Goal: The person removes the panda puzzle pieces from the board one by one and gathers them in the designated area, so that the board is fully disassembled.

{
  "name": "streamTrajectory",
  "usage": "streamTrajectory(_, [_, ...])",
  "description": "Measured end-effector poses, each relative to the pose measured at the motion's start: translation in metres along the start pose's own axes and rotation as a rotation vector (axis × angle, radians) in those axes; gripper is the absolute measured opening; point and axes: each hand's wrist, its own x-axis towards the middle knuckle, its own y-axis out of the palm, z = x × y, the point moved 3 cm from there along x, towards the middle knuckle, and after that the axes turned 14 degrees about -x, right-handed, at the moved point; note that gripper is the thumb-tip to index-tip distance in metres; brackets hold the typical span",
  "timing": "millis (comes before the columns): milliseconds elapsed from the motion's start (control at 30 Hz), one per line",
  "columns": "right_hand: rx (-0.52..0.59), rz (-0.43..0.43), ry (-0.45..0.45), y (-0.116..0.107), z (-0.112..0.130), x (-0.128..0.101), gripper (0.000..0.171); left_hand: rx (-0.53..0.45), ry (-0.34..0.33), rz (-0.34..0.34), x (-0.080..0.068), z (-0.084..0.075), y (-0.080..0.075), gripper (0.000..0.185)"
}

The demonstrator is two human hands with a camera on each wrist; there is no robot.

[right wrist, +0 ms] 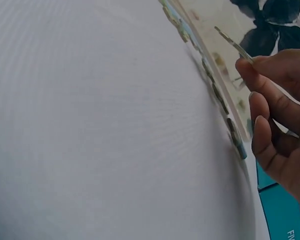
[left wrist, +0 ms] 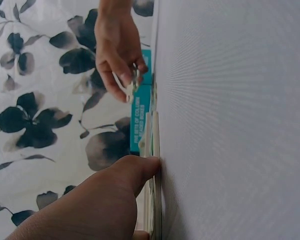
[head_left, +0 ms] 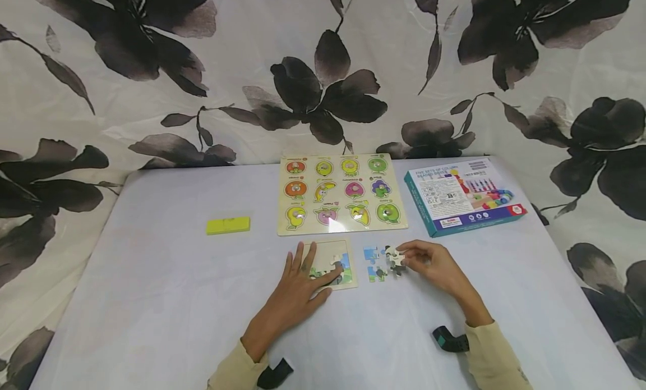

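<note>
My left hand rests with fingers spread on a small square puzzle tray. Several joined pieces, blue, green and black-and-white, fill its lower right, partly hidden under the fingers. Between thumb and fingertips my right hand pinches a puzzle piece, raised above the table in the right wrist view. Loose puzzle pieces with blue, green and black-and-white print lie just right of the tray, by the right fingertips. In the left wrist view the left thumb presses at the tray's edge.
Behind the tray lies a larger fruit puzzle board. A teal and white box is at the back right, and a yellow-green block sits to the left. A floral cloth hangs behind the white table.
</note>
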Motion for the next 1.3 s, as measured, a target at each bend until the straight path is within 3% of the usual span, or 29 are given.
streamTrajectory(300, [-0.009, 0.042, -0.006, 0.0071, -0.0009, -0.0033, 0.020, -0.003, 0.003, -0.012, -0.0018, 0.0002, -0.0001, 0.044])
streamTrajectory(733, [-0.114, 0.048, -0.011, 0.0093, 0.0013, -0.0050, 0.022, -0.008, -0.005, -0.009, -0.0021, 0.0006, -0.0001, 0.044])
streamTrajectory(1300, [-0.158, 0.049, -0.029, 0.0083, 0.0000, -0.0073, 0.023, -0.004, -0.002, -0.004, -0.0005, 0.0002, 0.0011, 0.044])
